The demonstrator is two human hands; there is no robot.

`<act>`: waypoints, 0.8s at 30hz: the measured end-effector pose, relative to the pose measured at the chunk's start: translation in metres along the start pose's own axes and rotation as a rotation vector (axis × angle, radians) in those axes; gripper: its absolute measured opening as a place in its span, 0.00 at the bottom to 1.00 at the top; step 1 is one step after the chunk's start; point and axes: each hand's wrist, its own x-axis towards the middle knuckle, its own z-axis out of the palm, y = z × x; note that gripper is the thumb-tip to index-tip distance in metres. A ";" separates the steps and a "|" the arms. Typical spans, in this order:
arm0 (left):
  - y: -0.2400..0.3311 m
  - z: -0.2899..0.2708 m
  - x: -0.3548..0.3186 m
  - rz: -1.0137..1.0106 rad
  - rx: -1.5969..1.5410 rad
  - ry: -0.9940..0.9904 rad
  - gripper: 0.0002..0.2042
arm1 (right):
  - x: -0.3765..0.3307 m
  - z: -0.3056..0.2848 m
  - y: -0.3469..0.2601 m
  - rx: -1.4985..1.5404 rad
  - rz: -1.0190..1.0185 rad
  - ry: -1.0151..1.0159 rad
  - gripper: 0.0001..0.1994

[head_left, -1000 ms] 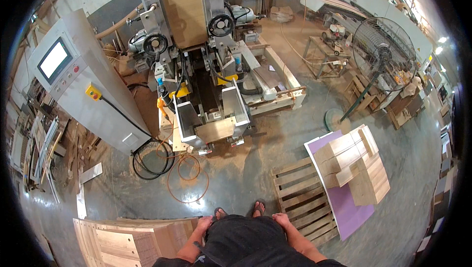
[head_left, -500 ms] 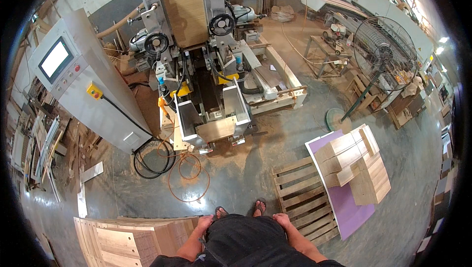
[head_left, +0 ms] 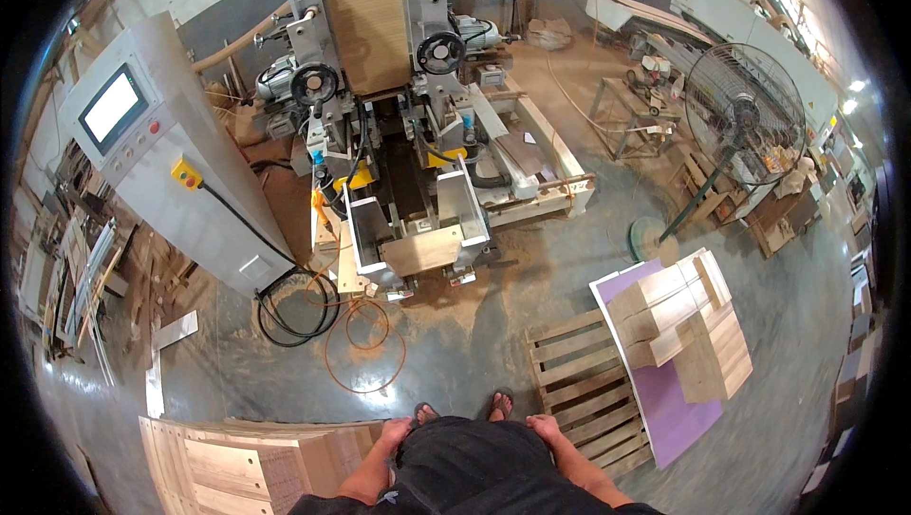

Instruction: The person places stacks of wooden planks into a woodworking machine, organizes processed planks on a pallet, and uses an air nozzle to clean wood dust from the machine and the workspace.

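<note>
- We face a large machine [head_left: 426, 14] with a stack of boards [head_left: 368, 31] in its frame.
- A grey control cabinet [head_left: 195, 168] stands to its left.
- A pile of wooden panels [head_left: 228, 470] sits at lower left, near our left hand [head_left: 395, 432].
- A slatted pallet [head_left: 574, 342] lies near our right hand [head_left: 543, 427], a purple board [head_left: 678, 401] at its right.
- Our hands are apart, each curled by our sides; we cannot tell whether they grip anything.
</note>
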 end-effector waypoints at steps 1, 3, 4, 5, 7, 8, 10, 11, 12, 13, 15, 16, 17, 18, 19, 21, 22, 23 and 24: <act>0.001 -0.002 -0.002 0.009 0.009 -0.010 0.17 | 0.003 0.000 0.003 0.005 -0.002 -0.006 0.21; 0.001 -0.006 -0.003 0.014 0.031 -0.007 0.18 | -0.001 0.005 -0.001 0.019 -0.006 -0.026 0.21; 0.002 -0.008 -0.003 0.011 0.042 0.000 0.18 | -0.003 0.006 -0.003 0.006 -0.001 -0.026 0.21; 0.003 -0.010 -0.002 0.010 0.054 0.005 0.18 | -0.007 0.007 -0.006 -0.006 0.003 -0.023 0.21; 0.004 -0.014 0.001 -0.007 0.057 0.016 0.18 | -0.013 0.009 -0.014 -0.032 -0.006 -0.008 0.20; 0.003 -0.016 0.004 -0.015 0.060 0.024 0.18 | -0.026 0.011 -0.026 -0.043 -0.013 0.004 0.19; 0.004 -0.019 0.012 -0.008 0.174 0.019 0.19 | -0.016 0.013 -0.016 -0.005 -0.027 0.031 0.17; -0.001 -0.024 0.020 -0.007 0.229 0.025 0.20 | -0.018 0.015 -0.022 0.009 -0.013 0.020 0.18; -0.005 -0.030 0.026 0.082 0.339 0.008 0.21 | -0.022 0.018 -0.024 0.024 0.001 0.008 0.19; -0.010 -0.035 0.032 0.095 0.358 0.017 0.21 | -0.024 0.021 -0.029 0.040 0.016 -0.004 0.20; -0.003 -0.034 0.037 0.128 0.410 0.004 0.21 | -0.023 0.024 -0.019 0.062 0.003 0.044 0.18; -0.003 -0.033 0.034 0.083 0.296 0.025 0.21 | -0.022 0.029 -0.012 0.107 0.021 0.074 0.17; -0.003 -0.037 0.037 0.069 0.292 0.011 0.21 | -0.022 0.035 -0.014 0.149 0.036 0.095 0.16; -0.004 -0.045 0.036 0.053 0.294 -0.003 0.20 | -0.027 0.040 -0.015 0.185 0.000 0.090 0.16; -0.003 -0.051 0.039 0.037 0.297 -0.017 0.20 | -0.029 0.042 -0.019 0.126 0.003 0.133 0.17; 0.003 -0.054 0.034 0.023 0.197 -0.015 0.19 | -0.035 0.054 -0.012 0.027 0.033 0.221 0.17; 0.005 -0.060 0.033 0.002 0.201 -0.011 0.18 | -0.035 0.054 -0.009 -0.017 0.009 0.198 0.19; 0.007 -0.063 0.032 -0.019 0.206 -0.010 0.18 | -0.033 0.058 -0.007 -0.017 0.036 0.214 0.20; 0.008 -0.065 0.031 -0.063 0.148 0.019 0.18 | -0.036 0.065 -0.001 -0.013 0.058 0.213 0.21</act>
